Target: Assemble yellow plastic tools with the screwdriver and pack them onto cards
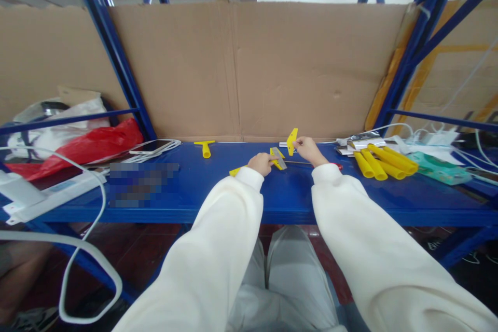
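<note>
My left hand (260, 164) is closed on a yellow tool whose head carries a grey plate (278, 157); a bit of yellow shows left of the wrist. To its right, my right hand (308, 149) pinches a flat yellow piece (292, 141), held up above the blue table (218, 187). Below that hand lies a thin metal rod with a red end (339, 166), partly hidden by the sleeve. A yellow T-shaped tool (206, 149) rests near the back edge, left of my hands.
Several yellow handles (385, 162) lie at the right beside a green packet (439, 167) and white cables. At the left are a red bag (85, 148), a phone (155, 147) and a white power strip (58, 197). Cardboard (241, 72) stands behind, between blue posts.
</note>
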Demonstrator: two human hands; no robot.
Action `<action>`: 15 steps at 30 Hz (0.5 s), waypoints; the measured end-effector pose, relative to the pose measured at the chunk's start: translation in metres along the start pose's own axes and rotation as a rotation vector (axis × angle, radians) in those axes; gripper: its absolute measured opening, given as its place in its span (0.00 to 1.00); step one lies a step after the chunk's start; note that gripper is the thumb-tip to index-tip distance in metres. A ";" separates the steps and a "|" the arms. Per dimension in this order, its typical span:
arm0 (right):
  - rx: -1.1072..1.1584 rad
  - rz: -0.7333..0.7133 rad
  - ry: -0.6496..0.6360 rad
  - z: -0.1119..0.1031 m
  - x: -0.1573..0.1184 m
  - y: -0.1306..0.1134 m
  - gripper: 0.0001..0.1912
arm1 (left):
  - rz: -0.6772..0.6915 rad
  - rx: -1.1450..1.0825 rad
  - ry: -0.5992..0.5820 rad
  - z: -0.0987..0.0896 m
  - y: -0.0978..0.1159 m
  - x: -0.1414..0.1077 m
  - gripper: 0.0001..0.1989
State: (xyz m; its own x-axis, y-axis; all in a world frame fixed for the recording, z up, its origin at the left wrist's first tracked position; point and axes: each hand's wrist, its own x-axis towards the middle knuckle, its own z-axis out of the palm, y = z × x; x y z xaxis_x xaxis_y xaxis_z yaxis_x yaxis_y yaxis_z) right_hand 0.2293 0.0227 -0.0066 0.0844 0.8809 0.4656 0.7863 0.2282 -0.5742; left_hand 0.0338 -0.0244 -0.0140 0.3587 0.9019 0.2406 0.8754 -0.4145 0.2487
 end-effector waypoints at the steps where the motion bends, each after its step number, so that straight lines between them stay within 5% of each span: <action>1: 0.063 0.005 0.016 -0.001 0.000 0.000 0.09 | -0.003 0.001 -0.001 0.000 0.000 0.000 0.21; 8: 0.353 0.045 -0.071 -0.004 -0.010 -0.010 0.12 | -0.019 0.013 -0.012 -0.003 0.003 -0.003 0.23; 15: 0.300 0.006 -0.254 -0.002 -0.020 -0.020 0.12 | -0.048 0.026 -0.006 -0.004 0.005 -0.003 0.32</action>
State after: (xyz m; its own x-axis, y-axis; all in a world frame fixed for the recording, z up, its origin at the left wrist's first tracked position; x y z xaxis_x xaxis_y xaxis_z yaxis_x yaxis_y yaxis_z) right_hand 0.2130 -0.0010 -0.0028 -0.0951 0.9487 0.3016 0.5688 0.3004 -0.7656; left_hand 0.0358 -0.0298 -0.0098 0.3175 0.9216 0.2233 0.9000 -0.3670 0.2352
